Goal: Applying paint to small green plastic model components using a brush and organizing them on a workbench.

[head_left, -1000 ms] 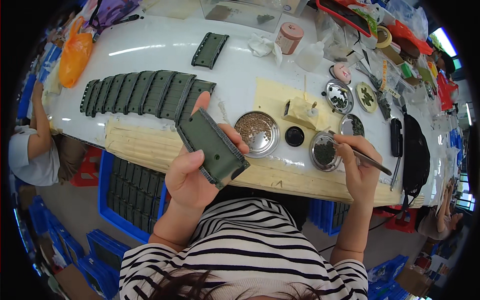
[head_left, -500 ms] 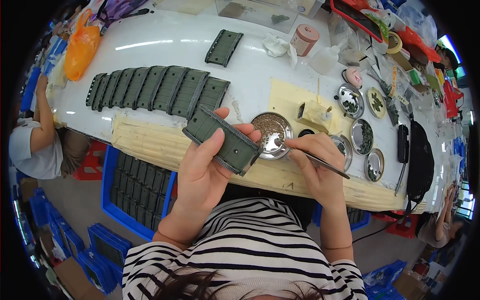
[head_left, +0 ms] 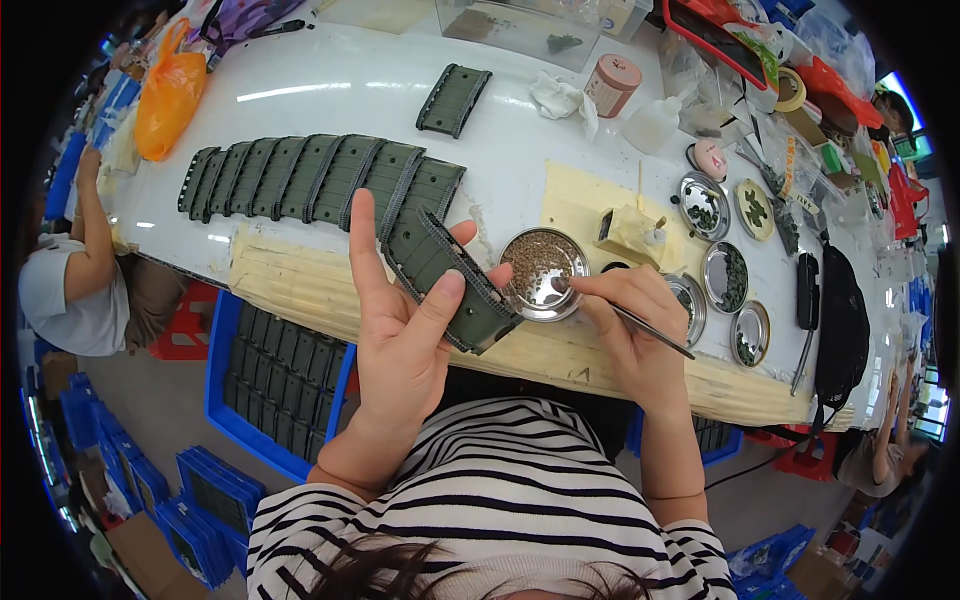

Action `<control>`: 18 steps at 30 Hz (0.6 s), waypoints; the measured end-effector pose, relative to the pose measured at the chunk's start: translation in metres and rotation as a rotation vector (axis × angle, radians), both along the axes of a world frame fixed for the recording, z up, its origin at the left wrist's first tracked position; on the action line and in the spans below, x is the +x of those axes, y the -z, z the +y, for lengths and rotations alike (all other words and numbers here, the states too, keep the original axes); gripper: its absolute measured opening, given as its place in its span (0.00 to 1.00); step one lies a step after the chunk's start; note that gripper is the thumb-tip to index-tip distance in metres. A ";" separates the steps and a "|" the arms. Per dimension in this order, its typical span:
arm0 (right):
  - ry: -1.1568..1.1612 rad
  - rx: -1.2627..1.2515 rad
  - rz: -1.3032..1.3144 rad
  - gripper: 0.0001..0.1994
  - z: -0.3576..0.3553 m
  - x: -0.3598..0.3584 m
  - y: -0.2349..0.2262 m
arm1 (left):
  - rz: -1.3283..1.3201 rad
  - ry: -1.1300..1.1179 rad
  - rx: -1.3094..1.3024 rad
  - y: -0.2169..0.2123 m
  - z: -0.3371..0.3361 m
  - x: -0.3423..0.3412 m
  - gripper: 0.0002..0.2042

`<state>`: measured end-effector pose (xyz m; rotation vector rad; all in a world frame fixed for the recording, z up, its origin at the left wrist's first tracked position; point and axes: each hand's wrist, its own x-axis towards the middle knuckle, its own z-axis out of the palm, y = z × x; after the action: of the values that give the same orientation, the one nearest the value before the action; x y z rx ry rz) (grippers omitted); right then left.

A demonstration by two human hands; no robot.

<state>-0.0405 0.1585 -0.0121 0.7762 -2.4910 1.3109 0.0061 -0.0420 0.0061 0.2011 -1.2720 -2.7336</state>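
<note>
My left hand (head_left: 400,335) is closed on a dark green rectangular panel (head_left: 440,265) with ribbed raised edges, held tilted above the table's front edge. The thumb presses its face, some fingers pass behind it, and the index finger points up free of it. In my right hand (head_left: 640,340) is a pair of slim metal tweezers (head_left: 655,334), pinched between thumb and fingers. Its tips are at the right side of a round metal dish (head_left: 545,301) of small brown grains; whether they grip a grain is too small to tell. Beyond my left hand lies an overlapping row of similar panels (head_left: 320,180).
A single panel (head_left: 455,98) lies farther back. On the right are metal dishes (head_left: 745,285) of dark green bits, a yellowish block (head_left: 622,228) and a black pouch (head_left: 843,325). A pink jar (head_left: 612,85) stands behind. Below left, a blue crate (head_left: 262,452) holds more panels.
My left index finger has straightened upward off the panel. The panel has turned to a steeper slant. My right hand and the tweezers have barely moved.
</note>
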 end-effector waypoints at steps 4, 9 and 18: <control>-0.005 -0.171 -0.044 0.07 0.003 0.002 -0.010 | 0.029 0.130 -0.102 0.008 -0.004 0.001 0.15; -0.063 -0.298 -0.130 0.07 0.001 0.012 -0.036 | 0.056 0.341 -0.241 0.009 0.010 -0.007 0.08; -0.140 -0.213 -0.067 0.08 0.002 0.014 -0.043 | 0.140 0.471 -0.362 0.019 0.017 -0.014 0.11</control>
<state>-0.0267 0.1606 0.0309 0.8809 -2.3309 1.6437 -0.0081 -0.0249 -0.0126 -0.3618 -1.9394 -2.7255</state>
